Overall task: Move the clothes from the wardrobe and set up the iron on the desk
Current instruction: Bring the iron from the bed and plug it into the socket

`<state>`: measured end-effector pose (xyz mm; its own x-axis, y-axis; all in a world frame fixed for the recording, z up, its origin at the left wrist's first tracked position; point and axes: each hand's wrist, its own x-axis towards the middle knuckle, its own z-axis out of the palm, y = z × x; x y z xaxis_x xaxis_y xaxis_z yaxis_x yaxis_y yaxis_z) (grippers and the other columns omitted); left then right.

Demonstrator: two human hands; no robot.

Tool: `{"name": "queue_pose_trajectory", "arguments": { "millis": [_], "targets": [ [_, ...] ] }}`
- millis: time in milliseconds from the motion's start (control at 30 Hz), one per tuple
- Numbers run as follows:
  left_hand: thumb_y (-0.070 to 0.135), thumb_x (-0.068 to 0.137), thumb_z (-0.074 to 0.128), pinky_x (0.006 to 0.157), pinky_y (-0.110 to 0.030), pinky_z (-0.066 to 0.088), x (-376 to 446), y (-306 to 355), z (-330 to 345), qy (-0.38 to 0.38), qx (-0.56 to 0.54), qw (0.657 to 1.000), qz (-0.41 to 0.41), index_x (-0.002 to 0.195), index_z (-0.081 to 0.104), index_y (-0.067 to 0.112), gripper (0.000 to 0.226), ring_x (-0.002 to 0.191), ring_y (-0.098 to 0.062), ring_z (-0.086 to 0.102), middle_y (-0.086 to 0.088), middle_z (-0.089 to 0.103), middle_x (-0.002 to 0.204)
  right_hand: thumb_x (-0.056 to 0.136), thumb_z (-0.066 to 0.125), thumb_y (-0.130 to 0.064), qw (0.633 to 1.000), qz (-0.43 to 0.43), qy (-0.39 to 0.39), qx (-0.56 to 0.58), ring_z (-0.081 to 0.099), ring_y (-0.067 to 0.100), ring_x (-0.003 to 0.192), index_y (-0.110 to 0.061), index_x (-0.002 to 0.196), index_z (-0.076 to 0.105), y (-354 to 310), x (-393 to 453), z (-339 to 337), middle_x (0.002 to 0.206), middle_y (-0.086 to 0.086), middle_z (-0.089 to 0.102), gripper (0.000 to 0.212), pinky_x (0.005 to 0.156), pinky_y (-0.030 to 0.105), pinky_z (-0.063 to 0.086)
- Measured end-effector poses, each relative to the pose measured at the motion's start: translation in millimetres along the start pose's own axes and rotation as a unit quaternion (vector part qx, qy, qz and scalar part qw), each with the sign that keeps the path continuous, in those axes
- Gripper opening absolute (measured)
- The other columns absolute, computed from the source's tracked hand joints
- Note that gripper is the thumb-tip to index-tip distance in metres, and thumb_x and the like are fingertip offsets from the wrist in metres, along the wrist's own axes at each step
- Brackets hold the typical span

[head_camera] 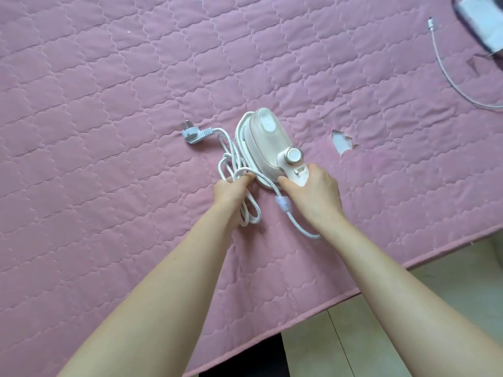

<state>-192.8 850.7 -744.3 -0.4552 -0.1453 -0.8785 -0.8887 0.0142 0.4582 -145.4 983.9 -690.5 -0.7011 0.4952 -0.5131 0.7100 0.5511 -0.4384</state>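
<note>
Pink quilted cloth (114,99) covers the whole tabletop under my arms, with pale floor showing past its near edge at the lower right.

My left hand (232,190) has its fingers (246,178) curled shut around loops of the white braided cord (253,213). My right hand (313,191) wraps the rear handle end of the iron (268,142), thumb on the near side, the other fingers hidden over the far side. The iron sits on its white base, soleplate down, on the cloth just ahead of both hands. Its round dial (293,155) is right beside my right hand. The cord runs from under that hand, carries a clear tie sleeve, and bunches to the left of the iron. The plug (194,134) lies loose on the cloth beyond the bundle, touching nothing else.

I judge this to be the iron set-up step: the iron is already down on the desk, and the cord is not yet laid out. Next I would need to free the loops without dragging the light iron, so my right hand should steady it.

Counted: one iron, one cord bundle, one plug, one dial. At the far right lies one thin cable (446,74) and one blurred white device (484,20). One tear (342,141) shows in the cloth. No clothes are in view.
</note>
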Motion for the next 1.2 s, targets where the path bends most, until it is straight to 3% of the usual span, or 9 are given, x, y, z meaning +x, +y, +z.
{"name": "queue_pose_trajectory", "arguments": {
  "millis": [167,367,533,700,867,1200],
  "targets": [
    [0.016,0.079,0.073,0.05,-0.023,0.039,-6,4,1,-0.035,0.01,0.999,0.036,0.067,0.061,0.014,0.017,0.049,-0.013,0.05,-0.001,0.057,0.058,0.076,0.059,-0.045,1.0,0.001,0.015,0.004,0.056,0.03,0.08,-0.013,0.084,0.056,2,1,-3,0.081,0.005,0.062,0.032,0.062,0.034,0.039],
    [0.013,0.077,0.067,0.054,-0.024,0.041,-22,8,-3,-0.009,0.05,0.993,0.104,0.061,0.058,0.016,0.019,0.05,-0.013,0.048,0.001,0.054,0.054,0.077,0.059,-0.04,1.0,-0.005,0.027,0.008,0.053,0.029,0.073,-0.016,0.071,0.053,-3,-13,-13,0.067,0.001,0.056,0.026,0.057,0.032,0.032],
    [0.002,0.079,0.063,0.043,-0.015,0.039,-53,6,-37,0.006,0.051,0.991,0.126,0.059,0.056,0.012,0.023,0.044,-0.009,0.047,-0.001,0.052,0.053,0.075,0.061,-0.037,1.0,-0.007,0.025,0.005,0.055,0.03,0.073,-0.015,0.072,0.053,-12,-43,-28,0.068,0.003,0.058,0.024,0.058,0.033,0.035],
    [0.004,0.079,0.063,0.051,-0.023,0.039,-92,4,-88,0.007,0.052,0.994,0.092,0.06,0.056,0.01,0.021,0.048,-0.015,0.046,-0.003,0.052,0.052,0.075,0.06,-0.038,0.999,-0.003,0.022,0.037,0.056,0.029,0.069,-0.013,0.07,0.053,-34,-88,-47,0.066,0.004,0.06,0.027,0.055,0.033,0.036],
    [0.004,0.08,0.062,0.057,-0.028,0.039,-153,7,-139,0.016,0.028,0.996,0.079,0.062,0.057,0.01,0.02,0.051,-0.019,0.046,0.002,0.053,0.047,0.072,0.059,-0.044,0.999,-0.023,-0.002,0.046,0.061,0.029,0.07,-0.014,0.077,0.056,-67,-147,-73,0.067,0.005,0.064,0.031,0.065,0.035,0.048],
    [0.007,0.083,0.064,0.057,-0.028,0.04,-293,28,-236,0.053,-0.029,0.988,0.143,0.073,0.062,0.007,0.01,0.055,-0.016,0.049,-0.002,0.056,0.058,0.076,0.062,-0.042,0.992,-0.083,-0.041,0.083,0.06,0.022,0.066,-0.016,0.075,0.054,-131,-282,-121,0.067,0.001,0.063,0.027,0.059,0.033,0.047]
  ]
}}
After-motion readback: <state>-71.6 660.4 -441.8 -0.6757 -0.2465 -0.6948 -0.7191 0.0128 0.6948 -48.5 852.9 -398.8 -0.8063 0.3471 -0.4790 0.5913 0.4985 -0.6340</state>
